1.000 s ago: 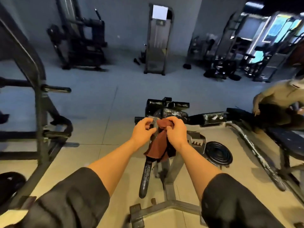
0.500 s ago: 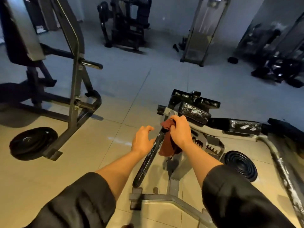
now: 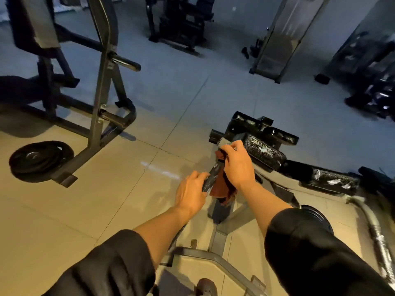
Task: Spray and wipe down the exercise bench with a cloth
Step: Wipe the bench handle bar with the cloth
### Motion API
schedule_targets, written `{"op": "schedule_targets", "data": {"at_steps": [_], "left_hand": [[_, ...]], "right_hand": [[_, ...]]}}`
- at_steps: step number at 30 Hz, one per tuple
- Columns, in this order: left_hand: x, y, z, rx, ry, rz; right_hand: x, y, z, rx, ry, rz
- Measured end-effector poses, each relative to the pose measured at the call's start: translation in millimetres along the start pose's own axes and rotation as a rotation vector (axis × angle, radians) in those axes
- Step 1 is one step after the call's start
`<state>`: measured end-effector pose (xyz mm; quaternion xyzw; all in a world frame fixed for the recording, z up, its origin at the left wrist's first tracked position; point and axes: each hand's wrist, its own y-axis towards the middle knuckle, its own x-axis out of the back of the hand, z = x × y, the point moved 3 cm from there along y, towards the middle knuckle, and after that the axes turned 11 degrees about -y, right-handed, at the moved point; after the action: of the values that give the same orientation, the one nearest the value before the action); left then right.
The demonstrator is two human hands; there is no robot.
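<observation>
Nearest us, our left hand [image 3: 191,194] grips the black handle [image 3: 210,178] while our right hand [image 3: 236,166] clamps the rust-red cloth [image 3: 220,190] around it. Beyond, the exercise bench's pads [image 3: 264,153] look streaked; we judge wiping partly done, pads remaining.

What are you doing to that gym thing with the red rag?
A person is cleaning a piece of gym equipment. The right hand holds a reddish-brown cloth against a black handle bar on the bench machine, while the left hand grips the bar lower down. The black pads look speckled with white. No spray bottle is in view. A weight plate lies on the floor nearby.
</observation>
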<state>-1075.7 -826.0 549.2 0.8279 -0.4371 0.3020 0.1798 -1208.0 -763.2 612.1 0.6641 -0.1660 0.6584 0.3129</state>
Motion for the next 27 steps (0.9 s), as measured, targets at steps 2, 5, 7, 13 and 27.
{"op": "schedule_targets", "data": {"at_steps": [2, 5, 7, 13, 27], "left_hand": [[-3.8, 0.9, -4.9, -0.012, 0.064, -0.021], [-8.0, -0.6, -9.7, 0.010, 0.077, -0.074], [-11.8, -5.2, -9.7, 0.005, 0.096, -0.110], [-19.2, -8.8, -19.3, 0.087, 0.251, -0.159], [-29.3, -12.9, -30.9, 0.211, 0.491, -0.199]], "right_hand": [[-9.6, 8.5, 1.3, 0.078, -0.008, 0.032], [-24.8, -4.9, 8.2, 0.305, -0.074, 0.148], [-25.7, -22.5, 6.5, 0.493, -0.010, 0.173], [-18.9, 21.2, -25.4, 0.477, -0.052, 0.236], [-26.8, 7.7, -33.2, 0.383, 0.119, 0.212]]}}
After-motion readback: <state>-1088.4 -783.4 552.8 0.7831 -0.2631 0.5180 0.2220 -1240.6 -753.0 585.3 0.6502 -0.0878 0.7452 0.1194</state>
